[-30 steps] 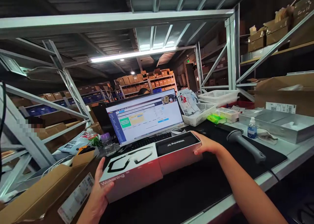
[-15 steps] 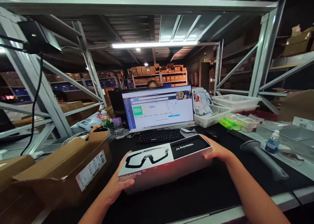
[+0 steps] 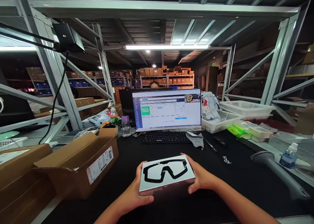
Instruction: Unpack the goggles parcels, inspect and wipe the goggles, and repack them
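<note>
A white eyewear box [image 3: 155, 175] with a black goggle frame printed on its top is held between my hands above the black desk mat. My left hand [image 3: 139, 188] grips its left end, thumb along the front side and fingers behind. At the right end, my right hand [image 3: 200, 176] is closed around the corner, with its thumb on the front. Only the white printed cover shows on top. The underside of the box is hidden from view.
An open cardboard carton [image 3: 80, 162] with a label stands at left. Behind are a keyboard [image 3: 164, 137], a lit monitor [image 3: 166, 111] and a grey cloth [image 3: 195, 139]. At right lie a barcode scanner [image 3: 279, 171], a spray bottle [image 3: 289, 156] and white baskets [image 3: 247, 108].
The black section at the box's right end has slid inside the white cover, so the box is shorter. My hands have come closer together and the view has shifted.
</note>
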